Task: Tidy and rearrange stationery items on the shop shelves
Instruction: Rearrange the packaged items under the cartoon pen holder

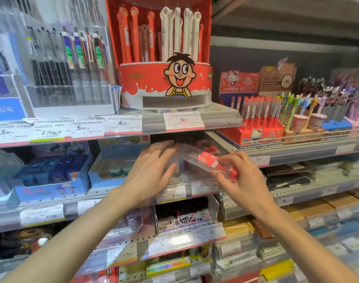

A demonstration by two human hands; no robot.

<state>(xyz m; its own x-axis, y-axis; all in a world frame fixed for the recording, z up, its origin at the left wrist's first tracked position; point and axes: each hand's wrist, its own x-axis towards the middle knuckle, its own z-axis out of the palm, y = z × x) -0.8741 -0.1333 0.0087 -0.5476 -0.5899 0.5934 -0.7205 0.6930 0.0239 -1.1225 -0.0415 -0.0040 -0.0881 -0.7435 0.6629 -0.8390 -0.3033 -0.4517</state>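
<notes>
My right hand grips a clear plastic packet with a red label, held tilted in front of the second shelf. My left hand is spread flat with fingers apart, resting against more clear packets stacked in the shelf bay behind it. What lies under its palm is hidden. The bay sits just below the round red pen display with a cartoon boy's face, which holds upright red and white pens.
Price tags line the shelf edges. A clear rack of pens stands at upper left, blue boxes at left. Red Hello Kitty pen boxes and cups of novelty pens fill the right shelf. Notebooks and packets crowd the lower shelves.
</notes>
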